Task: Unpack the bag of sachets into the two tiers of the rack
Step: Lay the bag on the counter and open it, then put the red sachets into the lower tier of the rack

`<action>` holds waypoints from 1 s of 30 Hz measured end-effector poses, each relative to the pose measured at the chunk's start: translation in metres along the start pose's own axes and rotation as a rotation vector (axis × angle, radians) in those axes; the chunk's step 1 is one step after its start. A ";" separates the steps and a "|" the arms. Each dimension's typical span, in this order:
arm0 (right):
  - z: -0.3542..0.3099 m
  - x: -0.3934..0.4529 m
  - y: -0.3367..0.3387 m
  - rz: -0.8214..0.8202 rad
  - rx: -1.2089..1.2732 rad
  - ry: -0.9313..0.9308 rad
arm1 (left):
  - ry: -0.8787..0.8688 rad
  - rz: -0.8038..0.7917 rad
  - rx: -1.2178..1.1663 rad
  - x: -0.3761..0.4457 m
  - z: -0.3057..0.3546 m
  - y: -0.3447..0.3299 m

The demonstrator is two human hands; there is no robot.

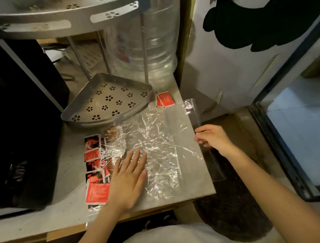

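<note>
Clear crinkled plastic bag (158,150) lies flat on the grey tabletop (70,206), mouth to the right. Left hand (129,180) presses it with straight, spread fingers. Right hand (212,136) pinches the mouth strip at the tabletop edge. Red-and-black foil sachets (94,165) bunch at the bag's closed left end, probably still inside; glare hides this. 1 red sachet (164,99) lies beside the lower perforated steel rack tier (107,102); upper tier (49,18) stands overhead. Best: keep the mouth held open, sweep sachets rightward flat, avoid creasing film over them.
</note>
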State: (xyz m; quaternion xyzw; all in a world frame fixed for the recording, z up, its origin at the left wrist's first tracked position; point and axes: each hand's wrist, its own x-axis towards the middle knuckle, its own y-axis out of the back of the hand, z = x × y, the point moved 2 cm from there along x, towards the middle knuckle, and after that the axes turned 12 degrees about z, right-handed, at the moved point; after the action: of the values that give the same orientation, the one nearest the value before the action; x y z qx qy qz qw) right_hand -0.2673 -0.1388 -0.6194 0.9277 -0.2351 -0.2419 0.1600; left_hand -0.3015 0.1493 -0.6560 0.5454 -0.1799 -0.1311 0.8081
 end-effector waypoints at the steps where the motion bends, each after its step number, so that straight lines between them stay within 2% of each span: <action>1: 0.001 0.001 -0.001 0.002 -0.006 -0.015 | -0.005 0.002 -0.005 0.000 0.000 0.000; 4: 0.003 0.003 -0.004 0.034 -0.074 0.016 | -0.013 0.014 -0.010 -0.001 0.000 0.000; 6: -0.001 0.004 -0.007 0.086 -0.239 0.127 | -0.009 0.018 -0.018 -0.001 0.000 0.000; 9: -0.014 0.001 -0.013 0.193 -0.504 0.331 | 0.028 0.015 -0.110 0.002 -0.002 0.001; 12: -0.039 -0.010 -0.027 0.247 -0.676 0.590 | 0.129 0.016 -0.315 0.009 -0.004 0.006; 15: -0.065 -0.026 -0.049 0.240 -0.798 0.805 | 0.219 0.080 -0.488 0.012 -0.005 0.024; 19: -0.094 -0.047 -0.083 0.292 -0.804 1.145 | 0.291 0.253 -0.497 0.007 -0.006 0.055; 21: -0.103 -0.055 -0.104 0.208 -0.784 1.288 | 0.365 0.310 -0.454 0.001 -0.015 0.062; 23: -0.108 -0.060 -0.126 0.074 -0.730 1.367 | 0.454 0.301 -0.387 -0.009 -0.027 0.063; 25: -0.111 -0.065 -0.150 -0.142 -0.690 1.339 | 0.521 0.289 -0.336 -0.024 -0.041 0.063; 28: -0.108 -0.069 -0.183 -0.479 -0.704 1.172 | 0.604 0.221 -0.246 -0.044 -0.051 0.064; 30: -0.108 -0.072 -0.200 -0.605 -0.723 1.102 | 0.672 0.166 -0.133 -0.056 -0.055 0.063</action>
State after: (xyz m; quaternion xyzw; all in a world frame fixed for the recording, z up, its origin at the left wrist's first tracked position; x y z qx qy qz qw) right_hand -0.1941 0.0854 -0.5845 0.8284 0.2415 0.1646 0.4779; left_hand -0.3270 0.2416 -0.6247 0.4875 0.0611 0.1104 0.8639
